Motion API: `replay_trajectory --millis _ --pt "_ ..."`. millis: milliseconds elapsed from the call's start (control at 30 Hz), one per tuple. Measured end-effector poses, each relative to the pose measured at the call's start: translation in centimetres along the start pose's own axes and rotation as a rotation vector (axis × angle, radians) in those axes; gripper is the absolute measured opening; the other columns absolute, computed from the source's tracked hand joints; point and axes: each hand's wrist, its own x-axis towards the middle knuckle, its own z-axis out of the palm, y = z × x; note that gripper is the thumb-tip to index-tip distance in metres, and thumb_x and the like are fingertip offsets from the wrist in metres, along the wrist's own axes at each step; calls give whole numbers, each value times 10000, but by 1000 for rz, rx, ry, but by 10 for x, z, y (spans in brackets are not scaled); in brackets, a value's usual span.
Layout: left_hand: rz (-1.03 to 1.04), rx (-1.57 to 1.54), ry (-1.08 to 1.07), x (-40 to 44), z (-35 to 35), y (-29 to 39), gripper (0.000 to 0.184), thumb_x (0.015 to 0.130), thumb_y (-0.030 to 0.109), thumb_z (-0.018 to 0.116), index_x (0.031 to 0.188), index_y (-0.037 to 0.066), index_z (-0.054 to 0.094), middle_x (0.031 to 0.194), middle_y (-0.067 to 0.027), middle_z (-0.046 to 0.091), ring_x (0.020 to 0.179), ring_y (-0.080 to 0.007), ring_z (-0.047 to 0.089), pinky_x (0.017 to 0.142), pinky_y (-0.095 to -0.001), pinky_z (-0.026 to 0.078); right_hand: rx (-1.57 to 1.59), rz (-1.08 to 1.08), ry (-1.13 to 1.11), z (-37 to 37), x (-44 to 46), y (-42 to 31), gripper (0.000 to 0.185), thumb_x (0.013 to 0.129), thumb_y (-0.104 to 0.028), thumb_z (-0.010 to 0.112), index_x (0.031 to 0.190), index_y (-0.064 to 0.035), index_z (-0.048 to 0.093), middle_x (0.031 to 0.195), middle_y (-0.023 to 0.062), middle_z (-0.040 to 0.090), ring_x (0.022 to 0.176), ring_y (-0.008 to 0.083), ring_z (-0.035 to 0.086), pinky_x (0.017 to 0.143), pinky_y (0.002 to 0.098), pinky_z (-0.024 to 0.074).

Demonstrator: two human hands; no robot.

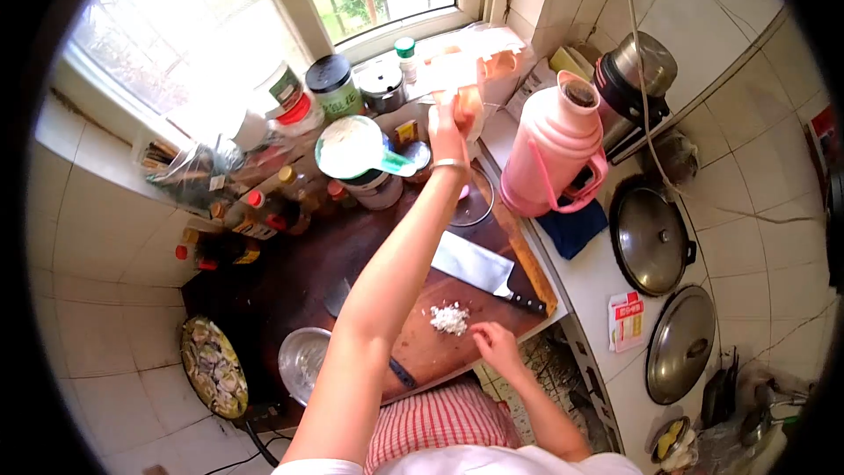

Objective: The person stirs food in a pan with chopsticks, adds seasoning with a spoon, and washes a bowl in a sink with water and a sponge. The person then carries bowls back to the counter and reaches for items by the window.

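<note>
Left hand (447, 120) is at the plastic bag (471, 105), grip unclear; a wrist bump could tip the green-handled scoop (400, 164). Right hand (499, 348), fingers loosely curled, could scatter chopped bits (450, 319).

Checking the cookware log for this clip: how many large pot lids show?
2. The upper lid is right of the pink thermos; the lower lid is right of the packet. Others may be hidden.
</note>
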Motion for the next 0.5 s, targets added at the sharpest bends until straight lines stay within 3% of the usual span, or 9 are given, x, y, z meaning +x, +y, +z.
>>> replay_trajectory --millis 133,200,267,367,400,433,500 --pt "116 63 132 91 7 -46 152 885 239 535 861 94 496 706 -19 543 617 -115 523 591 -256 452 82 38 21 -9 9 11 131 833 -98 592 945 -46 636 820 128 607 652 245 600 603 330 480" --pt "136 308 159 122 -3 -61 140 856 208 546 820 100 465 689 -27 539 596 -110 513 543 -247 442 115 82 16 -9 15 13 131 830 -91 596 945 -45 636 826 130 610 657 244 605 604 329 482" --pt "129 316 183 146 -12 -76 111 830 169 556 870 89 491 751 -48 554 581 -119 527 552 -249 471 154 25 36 -11 24 9 132 828 -82 597 949 -42 634 838 133 613 698 262 616 624 338 486" --pt "-107 401 173 122 8 -53 161 842 67 489 995 71 539 938 -81 566 679 -142 581 633 -297 538 91 -175 52 -5 44 11 131 827 -55 579 949 -43 626 867 142 609 768 306 616 657 361 489" --pt "-1 465 120 130 2 -57 186 853 68 483 1027 86 547 958 -68 578 680 -154 584 612 -306 542 74 -220 34 2 46 16 132 826 -44 572 949 -43 619 878 143 606 785 321 612 666 369 488" --pt "-105 340 97 143 -2 -50 204 864 79 506 1064 67 545 1017 -71 581 673 -168 593 619 -293 541 44 -214 -8 0 46 9 129 828 -37 564 949 -37 610 879 146 602 791 330 607 669 375 487" --pt "-161 556 -13 115 1 -19 169 837 84 533 993 20 523 921 -88 604 686 -174 622 577 -290 523 -3 -278 -49 0 76 -15 134 822 -24 556 950 -25 594 880 151 590 806 342 597 678 390 487"
